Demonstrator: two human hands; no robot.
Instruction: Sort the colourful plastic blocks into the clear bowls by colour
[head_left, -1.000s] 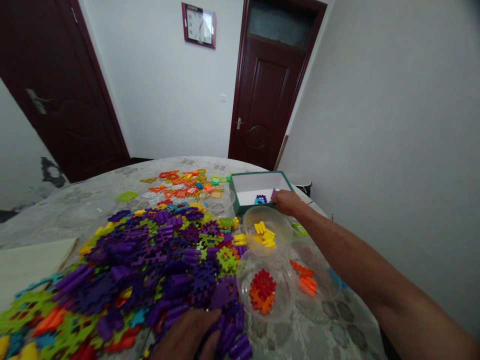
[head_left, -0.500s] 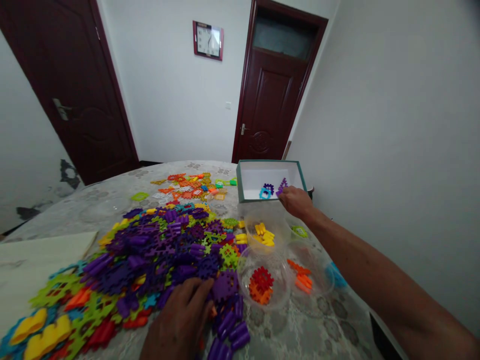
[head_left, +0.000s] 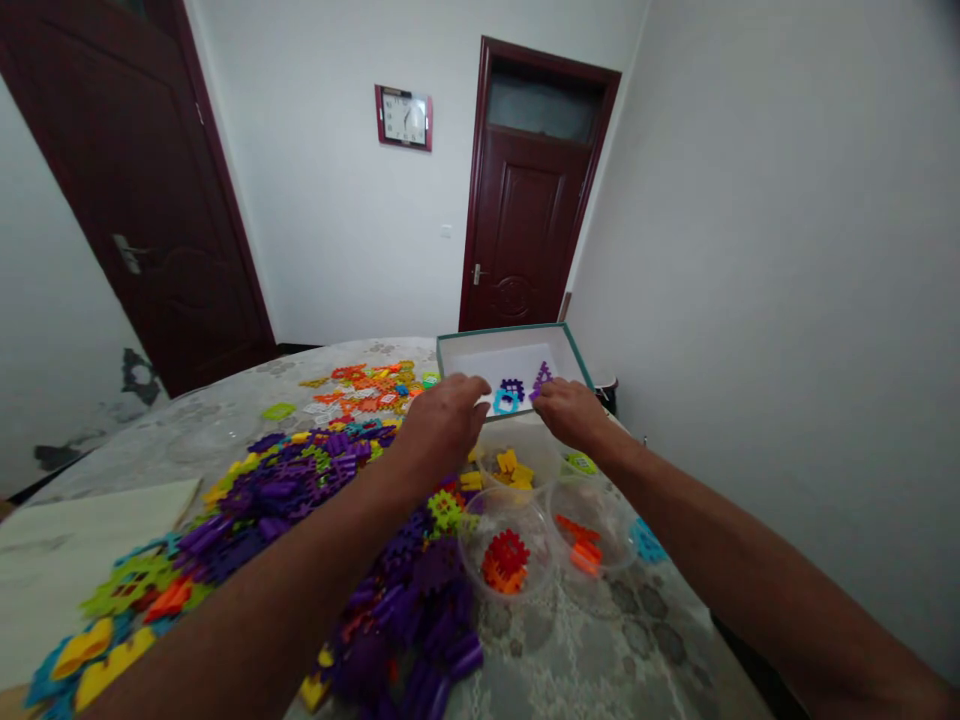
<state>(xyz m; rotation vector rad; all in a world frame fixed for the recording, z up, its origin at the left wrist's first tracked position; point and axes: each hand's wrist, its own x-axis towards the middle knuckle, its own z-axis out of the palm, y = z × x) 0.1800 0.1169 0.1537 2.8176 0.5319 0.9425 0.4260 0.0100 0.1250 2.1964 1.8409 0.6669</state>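
A teal-rimmed box [head_left: 450,352] with a white inside stands at the far side of the table. In it lie a purple piece [head_left: 513,388], a blue piece [head_left: 503,403] and a purple triangular piece [head_left: 541,377]. My left hand [head_left: 441,422] is stretched out to the box's near rim, fingers curled downward; what they hold is hidden. My right hand [head_left: 571,412] is closed over the near right part of the rim, its fingertips beside the triangular piece.
Three clear bowls stand near the hands, with yellow pieces [head_left: 513,467], red and orange pieces [head_left: 503,560] and orange pieces [head_left: 582,532]. A big heap of mostly purple pieces [head_left: 300,492] covers the table's left. A pale board [head_left: 67,545] lies far left. The table edge runs close on the right.
My left hand has lifted off the purple heap near me and reached forward to the box's near rim. My right hand has stayed at the box. The view has tilted down a little.
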